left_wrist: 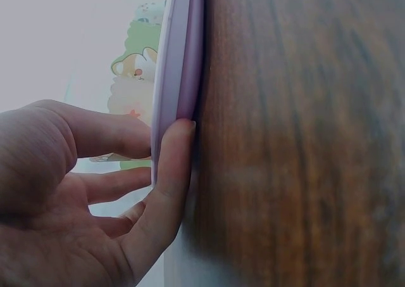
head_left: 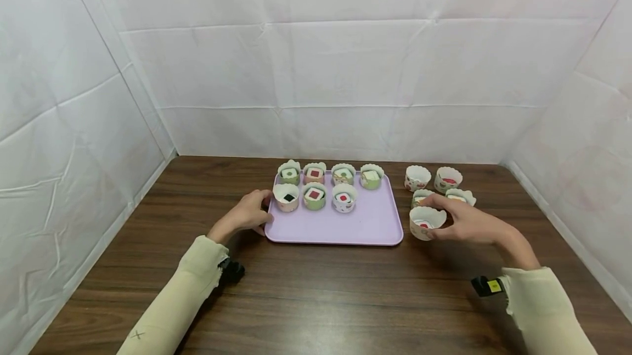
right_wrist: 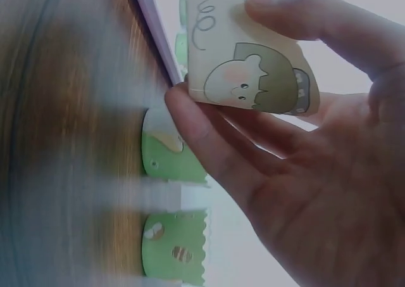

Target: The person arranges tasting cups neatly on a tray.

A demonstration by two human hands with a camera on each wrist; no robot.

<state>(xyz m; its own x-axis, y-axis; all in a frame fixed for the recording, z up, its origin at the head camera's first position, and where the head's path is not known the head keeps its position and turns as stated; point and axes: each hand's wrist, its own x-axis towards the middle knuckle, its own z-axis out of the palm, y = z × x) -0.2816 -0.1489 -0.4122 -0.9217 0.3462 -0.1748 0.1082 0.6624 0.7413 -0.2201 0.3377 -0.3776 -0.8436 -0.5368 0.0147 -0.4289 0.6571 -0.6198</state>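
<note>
"What are you seeing in the hands?"

"The right hand [head_left: 466,223] is pinching a cup [head_left: 418,231], thumb and fingers closing on its wall. The cup is hanging beside the tray [head_left: 367,229], near its front right corner, seemingly just above the table [head_left: 316,289]."

"And the left hand [head_left: 247,213]?"

"It's gripping the tray's left edge, fingers curling around the rim with hardly any gap."

"So where are you expecting trouble?"

"The cup is looking thin-walled. If those fingers are squeezing too hard, the wall could be buckling and the red bit [head_left: 423,226] inside tipping out."

"I'm worrying about that right hand, too. It's partly covering two of the four loose cups [head_left: 447,183], so a dipping knuckle could be catching a rim and toppling one."

"And on the tray, seven cups [head_left: 343,204] are standing in two rows. If the left hand is jerking the edge, they could be sliding together."

"Yes, and the rear left cup [head_left: 289,181] is standing close to the rim; a jolt could be nudging it off."
</note>
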